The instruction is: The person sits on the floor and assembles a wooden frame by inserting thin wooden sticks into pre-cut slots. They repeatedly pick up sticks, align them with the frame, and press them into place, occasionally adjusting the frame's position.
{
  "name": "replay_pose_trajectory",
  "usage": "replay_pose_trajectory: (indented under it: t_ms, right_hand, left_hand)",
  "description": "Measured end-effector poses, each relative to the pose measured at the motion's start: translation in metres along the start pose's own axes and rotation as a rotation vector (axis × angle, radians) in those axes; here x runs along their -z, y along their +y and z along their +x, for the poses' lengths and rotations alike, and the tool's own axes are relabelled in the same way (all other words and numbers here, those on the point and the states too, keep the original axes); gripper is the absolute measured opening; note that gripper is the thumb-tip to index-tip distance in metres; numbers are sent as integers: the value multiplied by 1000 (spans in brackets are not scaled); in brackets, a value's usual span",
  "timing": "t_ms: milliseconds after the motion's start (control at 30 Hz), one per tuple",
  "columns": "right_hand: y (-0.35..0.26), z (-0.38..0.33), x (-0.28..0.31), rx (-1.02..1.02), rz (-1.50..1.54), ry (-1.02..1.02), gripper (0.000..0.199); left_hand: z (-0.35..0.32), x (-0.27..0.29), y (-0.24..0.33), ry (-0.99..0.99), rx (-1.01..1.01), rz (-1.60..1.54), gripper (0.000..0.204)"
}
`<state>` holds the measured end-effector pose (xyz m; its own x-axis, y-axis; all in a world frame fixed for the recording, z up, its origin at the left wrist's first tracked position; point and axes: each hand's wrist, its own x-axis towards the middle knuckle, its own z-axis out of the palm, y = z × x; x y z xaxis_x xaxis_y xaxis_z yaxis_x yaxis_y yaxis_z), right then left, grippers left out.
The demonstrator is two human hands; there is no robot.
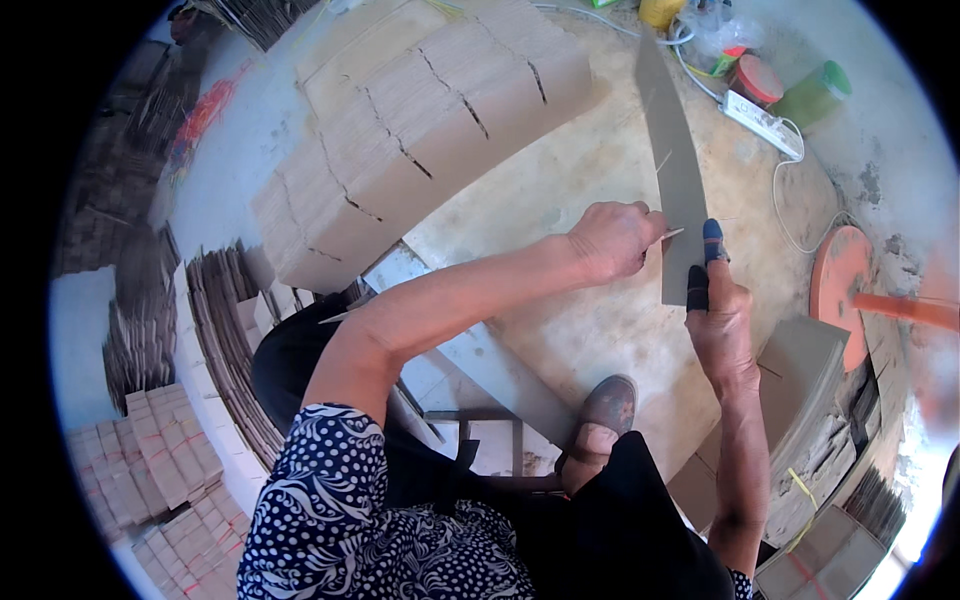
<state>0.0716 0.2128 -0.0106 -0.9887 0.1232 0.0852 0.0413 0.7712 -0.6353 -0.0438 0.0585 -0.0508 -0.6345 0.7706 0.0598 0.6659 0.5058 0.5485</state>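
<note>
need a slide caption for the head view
Seated person's left hand and right hand grip a long grey cardboard strip over a tan round tabletop, beside stacked beige cardboard pieces.

top: navy [340, 520] with white dots, short sleeves | trousers: black [630, 540] | shoe: brown [605, 408] (worn)

clear plastic bag [722, 30] top right, crumpled

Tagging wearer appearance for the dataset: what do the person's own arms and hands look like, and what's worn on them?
Both forearms are bare. The left arm has a short sleeve of dark navy fabric with white dots and swirls, ending above the elbow. The left hand shows no glove. The right hand wears finger covers: a blue one with a red band, and a dark one beside it. No watch or rings are visible.
</note>
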Motion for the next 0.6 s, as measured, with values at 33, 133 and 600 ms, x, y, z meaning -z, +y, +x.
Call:
replay_pose_trajectory:
  t_ms: [33,133,600]
  right_hand:
    - [-4,0,2,-25,42,-2,69]
    - [10,-4,-4,-94,-121,-63,65]
    - [-11,18,30,51,-245,158,45]
  left_hand:
    - [-1,-1,0,-11,-11,-10,17]
    - [-4,-3,5,-11,-3,-47,12]
    - [17,103,-88,279,271,237,74]
